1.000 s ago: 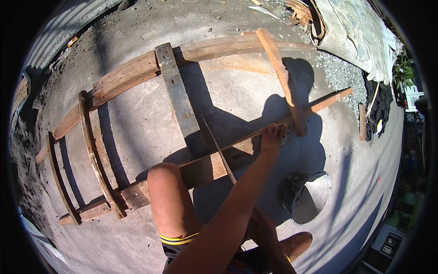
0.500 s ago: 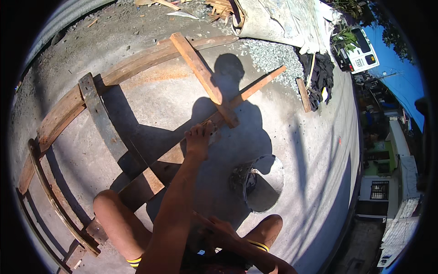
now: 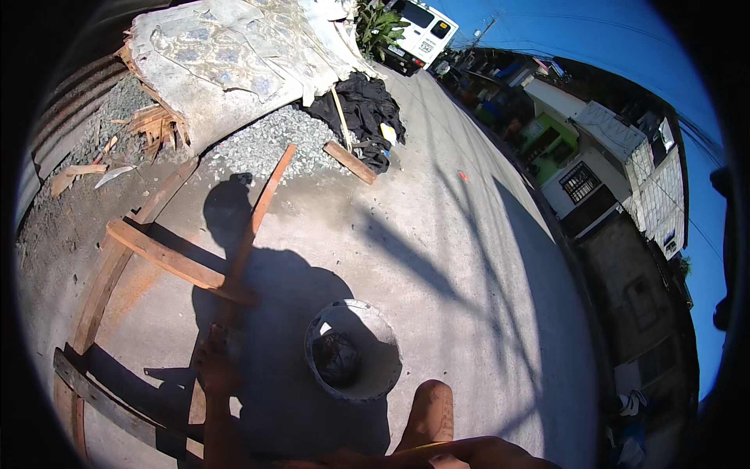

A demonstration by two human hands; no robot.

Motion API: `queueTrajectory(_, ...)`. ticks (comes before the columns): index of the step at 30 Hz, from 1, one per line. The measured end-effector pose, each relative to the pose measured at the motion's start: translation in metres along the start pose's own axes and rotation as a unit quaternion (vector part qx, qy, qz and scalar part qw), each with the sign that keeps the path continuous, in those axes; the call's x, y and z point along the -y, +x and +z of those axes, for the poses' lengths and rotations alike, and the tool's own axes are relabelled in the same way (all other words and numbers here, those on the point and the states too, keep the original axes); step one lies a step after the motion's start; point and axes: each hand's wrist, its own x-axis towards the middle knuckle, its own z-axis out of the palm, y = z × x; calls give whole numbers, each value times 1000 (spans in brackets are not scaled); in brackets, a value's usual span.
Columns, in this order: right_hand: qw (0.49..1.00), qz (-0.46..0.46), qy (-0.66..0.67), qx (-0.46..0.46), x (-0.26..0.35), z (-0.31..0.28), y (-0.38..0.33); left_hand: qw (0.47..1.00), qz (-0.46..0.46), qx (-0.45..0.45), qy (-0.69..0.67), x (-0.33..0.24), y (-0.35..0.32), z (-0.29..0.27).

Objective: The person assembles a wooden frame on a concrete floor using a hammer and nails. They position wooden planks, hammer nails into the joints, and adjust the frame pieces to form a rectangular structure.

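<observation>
From afar, I rest my left hand (image 3: 217,363) over the wooden rail (image 3: 258,220) at 8 o'clock, seemingly to steady it, though I cannot tell whether it pinches, nor whether my right hand (image 3: 344,457) at 6 o'clock grips anything.

My view has swung right: white van (image 3: 418,33) shifted from upper right to upper centre; houses (image 3: 598,164) show more fully. My saw's blade, probably, has left the frame.

Orange-brown wooden rail (image 3: 247,238); whitish bucket (image 3: 380,359); off-white sheet (image 3: 234,55), perhaps blue-patterned.
</observation>
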Motion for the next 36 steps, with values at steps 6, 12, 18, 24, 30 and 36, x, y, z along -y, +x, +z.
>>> queueTrajectory(6,999,-40,-2,-8,18,-16,-15,999,7,29,-28,0,-2,-21)
queueTrajectory(12,999,-47,1,-7,-4,-10,32,999,-2,-45,18,4,8,9)
queueTrajectory(18,1000,-17,-12,17,31,-42,-42,992,66,-75,74,6,5,12)
queueTrajectory(24,954,-265,-68,-127,32,-2,-8,969,81,-227,61,9,8,27)
queueTrajectory(30,988,-7,-90,127,36,44,10,979,22,-201,-12,6,-1,33)
queueTrajectory(36,990,17,-140,-22,103,-36,-86,982,-22,-188,-8,-13,-5,32)
